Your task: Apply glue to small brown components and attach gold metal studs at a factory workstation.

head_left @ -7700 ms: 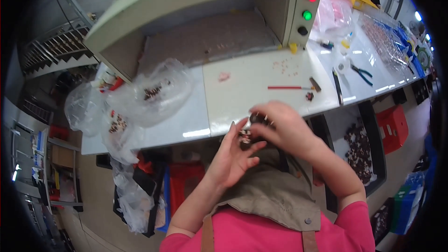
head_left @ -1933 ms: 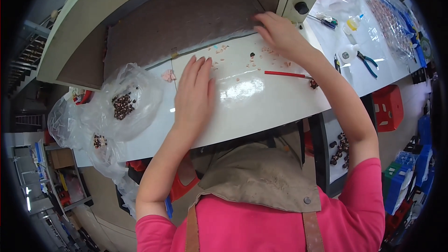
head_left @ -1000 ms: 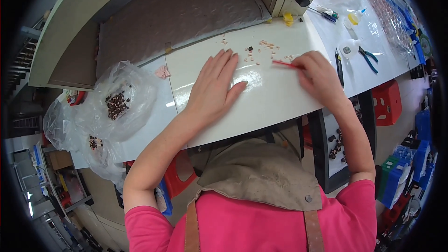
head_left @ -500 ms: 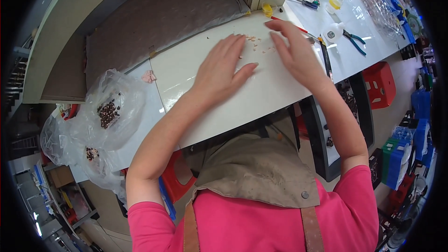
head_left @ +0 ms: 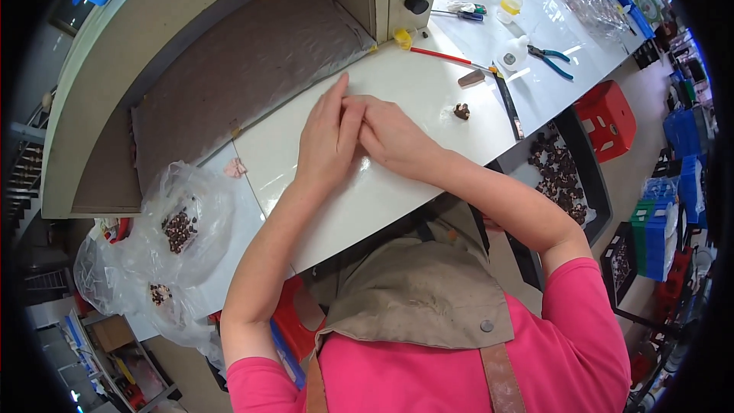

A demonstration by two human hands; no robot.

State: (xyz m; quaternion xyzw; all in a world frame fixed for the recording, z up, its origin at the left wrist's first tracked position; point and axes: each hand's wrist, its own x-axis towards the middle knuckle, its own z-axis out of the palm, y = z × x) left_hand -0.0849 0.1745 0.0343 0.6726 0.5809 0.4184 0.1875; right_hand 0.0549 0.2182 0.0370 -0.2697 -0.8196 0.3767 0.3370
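My left hand (head_left: 325, 141) stands on its edge on the white board (head_left: 413, 76), with its fingers stretched out and held together. Against it lies my right hand (head_left: 394, 138), slightly cupped, its fingers meeting the left hand's and partly hidden. Whatever lies between or under the palms cannot be seen. To the right on the board sits a small dark brown, cream-flecked piece (head_left: 462, 112). Behind it are a brown block (head_left: 471, 78) and a red-handled thin tool (head_left: 440, 54).
A beige hooded machine (head_left: 69, 145) arches behind the board. Plastic bags (head_left: 206, 191) of dark beads lie left. Pliers (head_left: 552, 61), a yellow-banded bottle (head_left: 511, 4) and screwdriver (head_left: 466, 15) lie right. A black tray (head_left: 600, 183) of dark pieces stands below, near a red stool (head_left: 608, 118).
Both hands have moved left and come together from being apart. The small cream bits that lay between them no longer show. The dark brown piece on the right has come into sight.
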